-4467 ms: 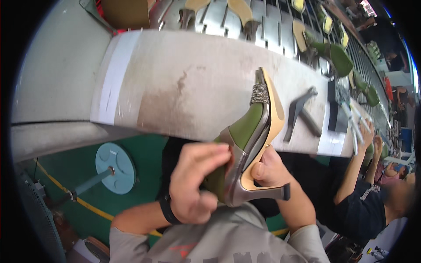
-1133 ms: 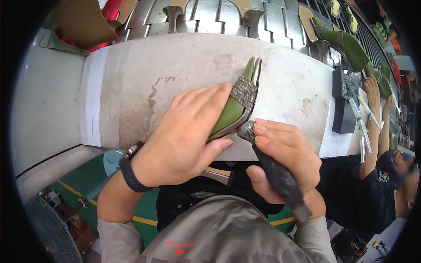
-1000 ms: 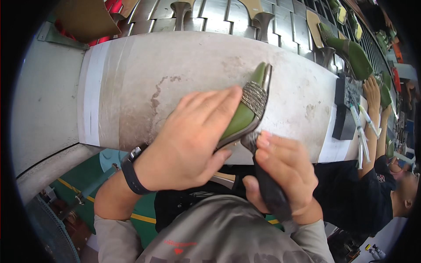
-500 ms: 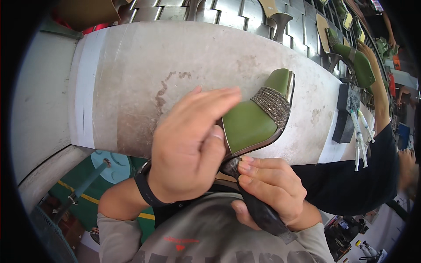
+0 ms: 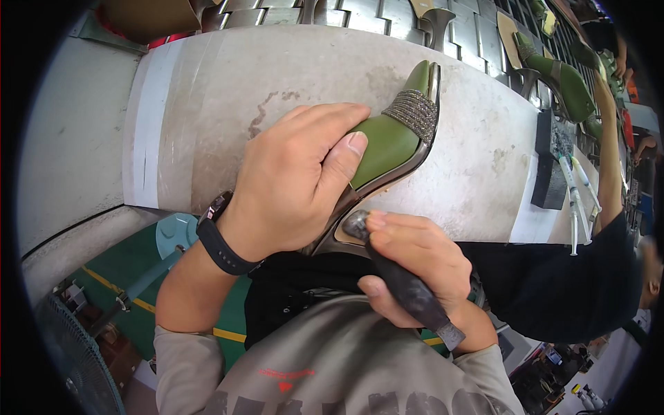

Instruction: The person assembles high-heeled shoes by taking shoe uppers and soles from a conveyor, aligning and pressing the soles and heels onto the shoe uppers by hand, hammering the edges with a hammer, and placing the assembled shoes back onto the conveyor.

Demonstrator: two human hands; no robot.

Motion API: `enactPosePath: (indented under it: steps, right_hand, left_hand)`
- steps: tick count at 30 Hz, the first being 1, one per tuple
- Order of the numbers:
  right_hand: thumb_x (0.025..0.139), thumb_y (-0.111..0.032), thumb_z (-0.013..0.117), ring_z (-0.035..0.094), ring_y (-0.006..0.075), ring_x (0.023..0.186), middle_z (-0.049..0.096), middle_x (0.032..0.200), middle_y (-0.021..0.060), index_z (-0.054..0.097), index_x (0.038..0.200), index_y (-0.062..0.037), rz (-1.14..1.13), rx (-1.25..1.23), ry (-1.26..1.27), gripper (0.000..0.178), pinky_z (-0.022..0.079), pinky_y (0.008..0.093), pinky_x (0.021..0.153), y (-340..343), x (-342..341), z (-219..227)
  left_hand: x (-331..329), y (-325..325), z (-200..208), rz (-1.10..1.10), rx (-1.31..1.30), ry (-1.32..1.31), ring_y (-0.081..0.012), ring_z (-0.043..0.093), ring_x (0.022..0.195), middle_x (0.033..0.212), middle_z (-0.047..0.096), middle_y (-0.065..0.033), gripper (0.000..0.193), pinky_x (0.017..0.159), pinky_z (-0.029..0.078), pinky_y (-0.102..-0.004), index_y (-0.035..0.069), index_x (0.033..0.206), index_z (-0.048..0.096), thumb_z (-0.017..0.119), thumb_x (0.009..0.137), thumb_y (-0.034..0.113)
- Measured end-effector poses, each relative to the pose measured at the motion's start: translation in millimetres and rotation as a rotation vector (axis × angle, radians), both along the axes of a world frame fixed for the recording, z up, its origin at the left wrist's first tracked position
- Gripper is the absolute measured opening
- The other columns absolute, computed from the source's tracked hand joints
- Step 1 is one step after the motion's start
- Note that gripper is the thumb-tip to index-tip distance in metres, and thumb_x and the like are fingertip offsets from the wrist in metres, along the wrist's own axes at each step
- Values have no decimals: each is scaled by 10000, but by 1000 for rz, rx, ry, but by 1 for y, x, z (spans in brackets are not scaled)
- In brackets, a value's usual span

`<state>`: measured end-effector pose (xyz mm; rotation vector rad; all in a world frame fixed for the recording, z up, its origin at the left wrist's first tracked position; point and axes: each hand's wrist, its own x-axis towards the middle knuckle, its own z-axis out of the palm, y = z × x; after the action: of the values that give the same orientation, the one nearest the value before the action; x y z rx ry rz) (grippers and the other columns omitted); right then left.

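Green shoe (image 5: pixel 391 142): a high-heeled shoe with a grey beaded band across the front, lying toe-away on the bench (image 5: pixel 207 104), its heel end over the near edge.
Left hand (image 5: pixel 294 183): laid over the shoe's rear half, fingers together and curled over the top, thumb pressed flat on the green upper; clamped on the shoe.
Wrist: a black watch (image 5: pixel 221 238) sits on the left wrist.
Right hand (image 5: pixel 411 266): just below the shoe's heel, fingers wrapped tight about a dark tool (image 5: pixel 408 287).
Tool: its rounded grey head touches the shoe's metallic sole edge near the heel; the handle runs down and right, out past the palm.
Bench: pale, stained grey surface with a white strip at its left end.
Beyond the bench: metal racks (image 5: pixel 387 17) holding more green shoes (image 5: pixel 564 79).
Right side: another person's arm (image 5: pixel 609 166) reaches up along the bench, beside a black block (image 5: pixel 552 169) and white pens (image 5: pixel 574 200).
Below left: green floor (image 5: pixel 138 263) with a yellow line, and a fan (image 5: pixel 76 363) at the corner.
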<state>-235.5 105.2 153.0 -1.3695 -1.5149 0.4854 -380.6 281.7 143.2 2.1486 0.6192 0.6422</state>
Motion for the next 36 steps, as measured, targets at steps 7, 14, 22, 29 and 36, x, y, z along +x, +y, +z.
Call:
enactPosePath:
  steps: [7,14,22,29,36]
  right_hand:
    - [765,-52,887,781,404,985,769,1040,234,730,1116,93,-4,-44,-55,411,664,431,881,10,4,15]
    - [730,-32,882,781,389,930,767,1027,229,736,1095,87,54,-100,-127,411,669,407,844,23,3,27]
    - [753,-38,873,774,363,996,769,1104,199,736,1149,48,-64,64,-47,428,643,413,898,16,-1,8]
    - [956,-2,771,728,204,1144,753,1275,193,678,1271,38,-210,-105,510,331,563,339,1028,-12,53,25]
    - [958,-19,761,721,117,1021,796,1158,160,683,1165,41,-180,-188,653,230,580,282,903,20,77,28]
  left_hand:
    - [1,-4,2,6,76,-14,-443,711,1085,1201,739,-274,306,953,566,-457,-100,1258,697,599,1042,94]
    - [0,-3,-2,36,133,-46,-451,715,1035,1162,739,-276,288,898,575,-471,-103,1236,696,620,1016,68]
    - [1,-3,5,8,73,14,-445,699,1107,1196,732,-263,315,988,542,-462,-80,1269,691,602,1068,147]
    - [36,-7,32,-147,95,249,-461,641,1251,1370,633,-329,884,1085,496,-491,-107,1535,458,827,905,393]
    - [55,-10,27,-96,51,327,-510,654,1133,1235,677,-298,902,990,527,-511,-87,1531,434,871,790,182]
